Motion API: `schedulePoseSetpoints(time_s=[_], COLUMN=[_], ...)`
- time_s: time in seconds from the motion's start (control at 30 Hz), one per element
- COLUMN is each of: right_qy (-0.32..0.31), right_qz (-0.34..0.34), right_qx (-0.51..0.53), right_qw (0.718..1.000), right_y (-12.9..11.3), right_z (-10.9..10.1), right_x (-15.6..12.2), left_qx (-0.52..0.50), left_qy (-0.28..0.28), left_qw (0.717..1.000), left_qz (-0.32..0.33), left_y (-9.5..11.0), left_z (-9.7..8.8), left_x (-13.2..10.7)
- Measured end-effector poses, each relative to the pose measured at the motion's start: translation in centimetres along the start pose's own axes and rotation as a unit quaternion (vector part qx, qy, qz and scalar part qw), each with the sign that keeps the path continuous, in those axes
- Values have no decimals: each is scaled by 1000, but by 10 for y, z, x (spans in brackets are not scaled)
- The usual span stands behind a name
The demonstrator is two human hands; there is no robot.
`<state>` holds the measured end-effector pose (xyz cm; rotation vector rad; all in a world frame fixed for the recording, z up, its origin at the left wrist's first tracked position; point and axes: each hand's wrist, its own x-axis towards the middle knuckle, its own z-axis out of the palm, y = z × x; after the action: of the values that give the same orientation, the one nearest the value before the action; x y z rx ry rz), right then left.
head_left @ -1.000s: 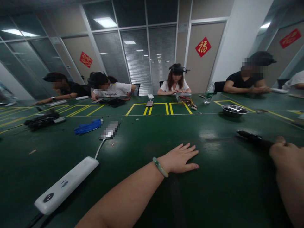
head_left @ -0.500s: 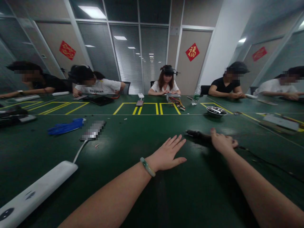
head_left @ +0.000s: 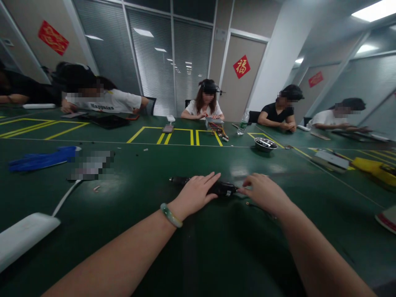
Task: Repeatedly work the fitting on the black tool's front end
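Note:
A slim black tool (head_left: 224, 188) lies on the green table (head_left: 198, 255) just in front of me. My left hand (head_left: 196, 193), with a pale green bracelet on the wrist, lies flat across the tool's middle with the fingers stretched out. My right hand (head_left: 262, 192) pinches the tool's right end with its fingertips, where a thin dark cord (head_left: 260, 208) trails off under the hand. The tool's left tip (head_left: 175, 180) sticks out beyond my left hand.
A white power strip (head_left: 24, 235) and its cable lie at the near left, with blue gloves (head_left: 43, 159) beyond. A metal bowl (head_left: 264, 143) and a water bottle (head_left: 243, 121) stand farther back. Several co-workers sit along the far side. A yellow object (head_left: 374, 169) lies at the right.
My right hand has dragged the black tool leftward to the middle in front of me. My left hand has moved from the bare table onto the tool. The view has turned right.

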<state>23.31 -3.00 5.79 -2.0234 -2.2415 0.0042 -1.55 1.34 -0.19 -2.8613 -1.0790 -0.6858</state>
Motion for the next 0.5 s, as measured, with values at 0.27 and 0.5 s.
schedulePoseSetpoints(time_s=[0.27,0.5], right_qy=[-220,-227], right_qz=[67,-27], right_qx=[-109,-29], right_qw=[967,973], right_y=[30,6], right_z=[-7,4], right_x=[-5,4], left_qx=[13,-55], left_qy=[-51,-190], left_qw=[998,980], left_qz=[20,-23], left_y=[-5,-40], left_z=[-6,-50], left_x=[1,-5])
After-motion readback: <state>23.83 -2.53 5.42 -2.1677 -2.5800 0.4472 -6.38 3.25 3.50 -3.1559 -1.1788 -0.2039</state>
